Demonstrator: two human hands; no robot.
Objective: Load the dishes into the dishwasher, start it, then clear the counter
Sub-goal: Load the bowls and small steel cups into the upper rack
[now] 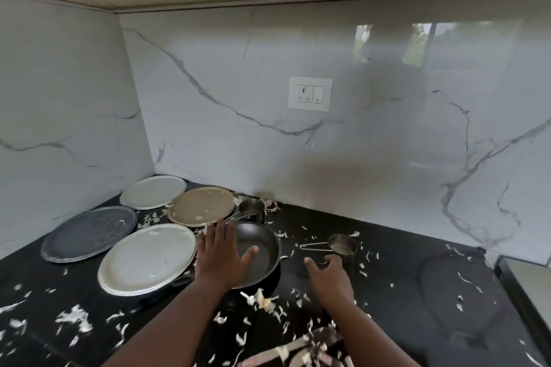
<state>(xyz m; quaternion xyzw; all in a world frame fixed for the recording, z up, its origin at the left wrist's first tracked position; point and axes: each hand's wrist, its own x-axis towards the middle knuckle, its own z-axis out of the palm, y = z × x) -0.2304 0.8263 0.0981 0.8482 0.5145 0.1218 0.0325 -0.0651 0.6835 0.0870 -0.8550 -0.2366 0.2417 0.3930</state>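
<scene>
Both hands empty, my left hand (222, 253) spread over the black pan (262, 250) and right hand (329, 275) loose near a measuring cup (343, 244), I see every plate (146, 259) unloaded, peels uncleared.

No legible text or labels anywhere.

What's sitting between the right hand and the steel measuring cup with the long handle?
In the head view, nothing but bare black counter separates the right hand from the measuring cup; its fingertips nearly reach it.
</scene>
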